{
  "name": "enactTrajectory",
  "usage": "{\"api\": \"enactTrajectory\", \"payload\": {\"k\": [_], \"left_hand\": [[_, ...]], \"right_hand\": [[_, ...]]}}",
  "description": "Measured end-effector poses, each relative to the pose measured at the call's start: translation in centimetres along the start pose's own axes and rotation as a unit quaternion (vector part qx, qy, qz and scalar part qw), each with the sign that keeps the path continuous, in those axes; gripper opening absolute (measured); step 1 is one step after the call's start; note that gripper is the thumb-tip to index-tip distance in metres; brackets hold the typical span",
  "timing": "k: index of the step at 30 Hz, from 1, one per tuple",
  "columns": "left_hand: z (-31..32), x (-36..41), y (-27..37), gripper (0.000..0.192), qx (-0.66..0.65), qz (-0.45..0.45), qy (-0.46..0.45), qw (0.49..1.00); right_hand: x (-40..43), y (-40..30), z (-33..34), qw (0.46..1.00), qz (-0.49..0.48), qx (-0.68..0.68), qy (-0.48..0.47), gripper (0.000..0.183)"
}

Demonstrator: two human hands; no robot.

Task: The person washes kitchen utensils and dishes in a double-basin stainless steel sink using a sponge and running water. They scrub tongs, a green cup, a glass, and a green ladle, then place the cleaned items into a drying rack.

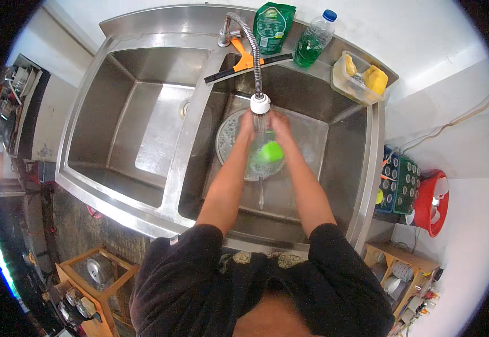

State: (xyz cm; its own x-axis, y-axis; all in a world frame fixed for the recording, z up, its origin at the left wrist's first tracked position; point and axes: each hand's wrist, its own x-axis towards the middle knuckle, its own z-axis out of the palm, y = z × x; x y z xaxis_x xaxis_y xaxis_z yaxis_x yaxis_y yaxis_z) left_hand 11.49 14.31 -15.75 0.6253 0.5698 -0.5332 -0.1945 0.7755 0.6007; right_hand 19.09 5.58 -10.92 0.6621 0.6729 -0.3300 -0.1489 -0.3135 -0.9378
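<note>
Both hands are low in the right sink basin [341, 143], under the white tap head [260, 103], with water running between them. My left hand [246, 123] is over the left part of a round metal pan or lid [224, 141] that holds foamy water. My right hand [280, 125] is across from it, at the right edge of the foam. The fingers of both are blurred and partly hidden by the tap head and water, so what they grip is unclear. A bright green object [272, 151], perhaps plastic, sits in the suds between my forearms.
Across the sink rim lies an orange squeegee [244, 61]. Behind it stand a green refill pouch [274, 29], a clear bottle of green liquid [314, 40] and a plastic tub [354, 86] with yellow sponges. The left basin [143, 113] adjoins. Crates [404, 181] and a red basin [434, 206] are at right.
</note>
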Motion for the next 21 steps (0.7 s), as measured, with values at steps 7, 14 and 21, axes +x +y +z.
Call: {"api": "enactTrajectory", "payload": {"k": [7,14,21], "left_hand": [[4.5,-2.9,2.3,0.032,0.249,0.183,-0.171,0.936],[1.1,-7.4,4.5,0.038,0.040,-0.172,-0.091,0.980],[-2.7,-5.9,2.0,0.041,-0.036,-0.165,-0.117,0.979]], "right_hand": [[-0.7,3.6,-2.9,0.858,0.182,0.473,-0.079,0.021],[-4.3,-1.9,-1.3,0.988,-0.075,0.004,-0.135,0.021],[-7.6,-5.2,-2.1,0.687,-0.468,-0.510,-0.220,0.012]]}}
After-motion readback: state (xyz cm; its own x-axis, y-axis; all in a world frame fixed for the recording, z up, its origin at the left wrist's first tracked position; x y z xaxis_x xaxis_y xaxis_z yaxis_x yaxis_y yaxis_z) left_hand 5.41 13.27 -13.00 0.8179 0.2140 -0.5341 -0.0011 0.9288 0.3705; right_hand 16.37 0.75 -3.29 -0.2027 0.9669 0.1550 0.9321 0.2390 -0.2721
